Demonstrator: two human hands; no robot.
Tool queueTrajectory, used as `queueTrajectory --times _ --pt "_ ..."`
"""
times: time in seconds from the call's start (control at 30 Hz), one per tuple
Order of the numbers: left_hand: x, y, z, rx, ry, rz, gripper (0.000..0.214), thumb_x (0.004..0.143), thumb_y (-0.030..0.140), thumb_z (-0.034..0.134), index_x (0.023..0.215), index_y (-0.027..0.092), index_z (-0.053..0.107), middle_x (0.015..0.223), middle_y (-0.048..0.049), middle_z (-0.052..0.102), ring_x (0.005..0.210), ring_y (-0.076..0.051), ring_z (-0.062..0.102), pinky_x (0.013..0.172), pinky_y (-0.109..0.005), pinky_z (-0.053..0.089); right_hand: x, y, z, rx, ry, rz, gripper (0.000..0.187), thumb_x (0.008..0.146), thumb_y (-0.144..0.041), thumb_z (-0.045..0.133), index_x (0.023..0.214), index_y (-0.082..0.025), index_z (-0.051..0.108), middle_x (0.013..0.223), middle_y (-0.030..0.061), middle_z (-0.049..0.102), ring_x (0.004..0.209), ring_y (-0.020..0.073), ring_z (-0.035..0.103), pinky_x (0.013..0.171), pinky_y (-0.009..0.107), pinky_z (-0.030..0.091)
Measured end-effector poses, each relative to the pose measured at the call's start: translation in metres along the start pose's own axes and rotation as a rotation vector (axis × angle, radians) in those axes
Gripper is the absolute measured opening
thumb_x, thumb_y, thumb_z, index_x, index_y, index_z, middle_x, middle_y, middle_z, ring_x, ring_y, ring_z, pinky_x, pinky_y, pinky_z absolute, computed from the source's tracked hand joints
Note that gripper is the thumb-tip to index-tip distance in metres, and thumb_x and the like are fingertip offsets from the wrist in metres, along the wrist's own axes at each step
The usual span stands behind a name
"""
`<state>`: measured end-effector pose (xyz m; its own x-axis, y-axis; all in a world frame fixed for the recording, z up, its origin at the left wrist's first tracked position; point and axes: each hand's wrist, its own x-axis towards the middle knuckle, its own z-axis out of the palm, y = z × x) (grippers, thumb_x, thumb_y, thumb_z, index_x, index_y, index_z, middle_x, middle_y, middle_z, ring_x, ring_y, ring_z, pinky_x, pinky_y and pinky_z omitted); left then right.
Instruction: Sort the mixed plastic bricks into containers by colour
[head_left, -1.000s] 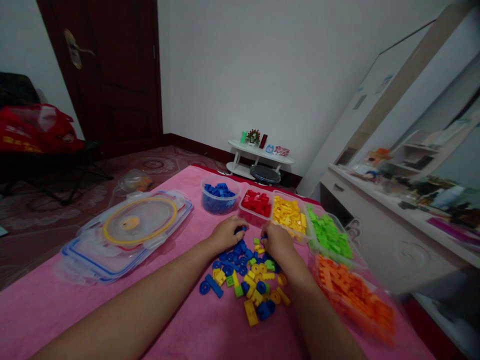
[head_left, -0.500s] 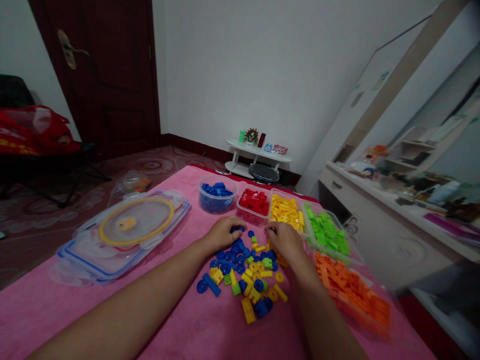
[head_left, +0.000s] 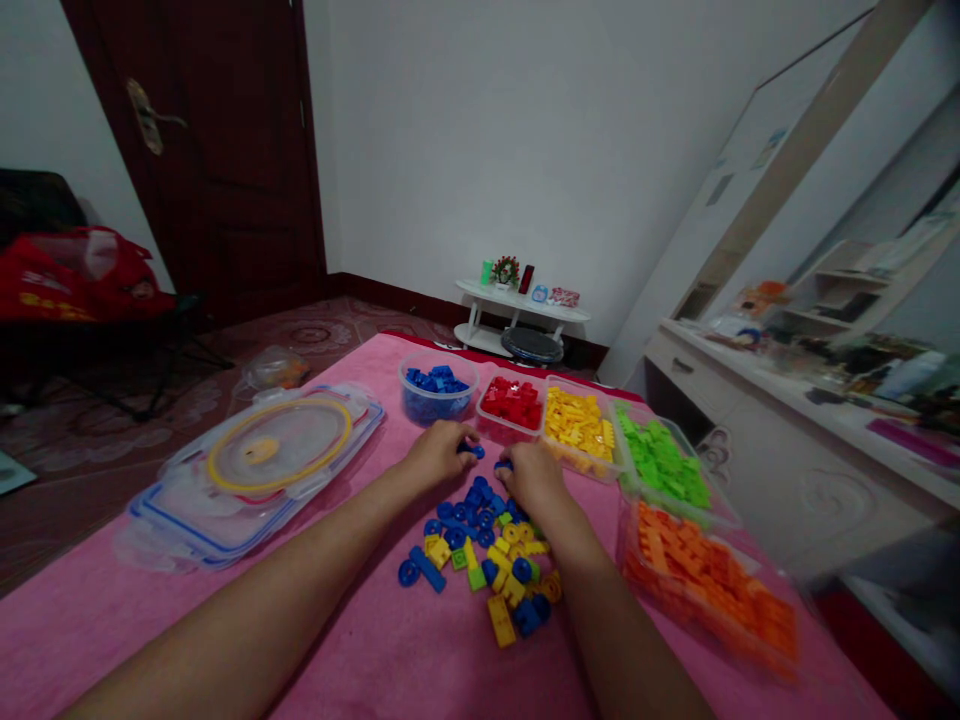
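My left hand is closed at the far side of the loose pile, its fingers on a blue toy brick piece. Close by on the right, my right hand pinches another small blue brick piece, mostly covered by the fingers. Below both hands lies a mixed pile of blue, yellow and green toy bricks and wheels. Just beyond my left hand stands a round clear tub of blue bricks. A clear box of red bricks sits beyond the gap between my hands.
Boxes of yellow bricks, green bricks and orange bricks line the right side of the pink-covered table. Stacked clear lids lie at the left. A dresser stands beyond the right edge.
My right hand has moved left, closer to my left hand, onto a blue piece that lay free between them. My left hand has shifted slightly left with its blue piece.
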<state>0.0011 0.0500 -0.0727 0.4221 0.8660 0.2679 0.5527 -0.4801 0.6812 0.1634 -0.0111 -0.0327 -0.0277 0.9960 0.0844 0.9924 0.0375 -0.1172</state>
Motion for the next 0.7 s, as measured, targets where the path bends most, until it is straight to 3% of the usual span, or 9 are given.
queueTrajectory --times 0.07,0.17,0.23,0.33,0.43,0.5,0.57,0.7 --pt "0.003 0.005 0.000 -0.207 0.029 -0.073 0.023 0.070 0.021 0.065 0.092 0.015 0.068 0.082 -0.0062 0.068 0.072 -0.017 0.061 0.065 -0.025 0.046 0.001 0.000 0.001 -0.011 -0.012 -0.002 0.019 0.076 -0.023 0.060 0.090 -0.015 0.071 0.093 0.0140 0.070 0.092 0.0248 0.063 0.076 0.029 0.042" --pt "0.005 0.018 -0.003 -0.659 0.000 -0.320 0.016 0.076 0.022 0.058 0.088 0.012 0.063 0.071 -0.0049 0.065 0.055 -0.011 0.058 0.051 -0.021 0.045 0.001 0.005 -0.006 0.031 -0.005 -0.028 0.017 0.076 -0.021 0.059 0.087 -0.015 0.071 0.089 0.0123 0.070 0.090 0.0240 0.064 0.074 0.028 0.042" --pt "0.003 0.028 -0.006 -0.968 -0.056 -0.502 0.017 0.083 0.027 0.051 0.088 0.013 0.059 0.068 -0.0036 0.062 0.048 -0.010 0.056 0.045 -0.019 0.044 0.000 0.007 -0.016 0.100 0.030 -0.054 0.017 0.077 -0.021 0.058 0.086 -0.016 0.071 0.087 0.0101 0.070 0.086 0.0225 0.064 0.073 0.028 0.043" --pt "-0.002 0.040 -0.011 -1.272 -0.195 -0.660 0.032 0.088 0.043 0.043 0.090 0.014 0.055 0.068 -0.0043 0.062 0.049 -0.011 0.059 0.041 -0.019 0.045 -0.002 0.001 -0.031 0.256 0.148 -0.131 0.023 0.078 -0.021 0.059 0.098 -0.018 0.070 0.095 0.0077 0.070 0.089 0.0204 0.063 0.078 0.028 0.043" --pt "-0.006 0.048 -0.013 -1.460 -0.355 -0.718 0.044 0.087 0.055 0.040 0.084 0.013 0.055 0.057 -0.0031 0.059 0.046 -0.014 0.060 0.034 -0.018 0.042 -0.006 -0.015 -0.039 0.373 0.230 -0.185 0.043 0.074 -0.020 0.065 0.118 -0.018 0.061 0.103 0.0087 0.067 0.092 0.0200 0.061 0.082 0.029 0.043" --pt "-0.008 0.052 -0.012 -1.585 -0.425 -0.724 0.044 0.089 0.052 0.038 0.082 0.012 0.055 0.050 -0.0015 0.056 0.041 -0.013 0.058 0.032 -0.016 0.040 -0.009 -0.024 -0.040 0.418 0.243 -0.188 0.052 0.072 -0.020 0.067 0.123 -0.017 0.057 0.103 0.0092 0.065 0.091 0.0196 0.059 0.081 0.030 0.044" --pt "-0.009 0.055 -0.011 -1.667 -0.432 -0.725 0.037 0.092 0.042 0.038 0.083 0.011 0.056 0.051 -0.0011 0.057 0.038 -0.010 0.054 0.033 -0.014 0.040 -0.011 -0.029 -0.041 0.462 0.270 -0.189 0.049 0.072 -0.020 0.067 0.120 -0.017 0.059 0.103 0.0086 0.064 0.092 0.0191 0.058 0.082 0.029 0.043" --pt "-0.008 0.056 -0.006 -1.662 -0.334 -0.742 0.024 0.091 0.031 0.044 0.081 0.012 0.055 0.054 0.0002 0.056 0.038 -0.007 0.051 0.030 -0.011 0.034 -0.013 -0.025 -0.043 0.515 0.340 -0.232 0.027 0.075 -0.020 0.063 0.101 -0.018 0.068 0.097 0.0059 0.065 0.087 0.0168 0.058 0.079 0.027 0.044"
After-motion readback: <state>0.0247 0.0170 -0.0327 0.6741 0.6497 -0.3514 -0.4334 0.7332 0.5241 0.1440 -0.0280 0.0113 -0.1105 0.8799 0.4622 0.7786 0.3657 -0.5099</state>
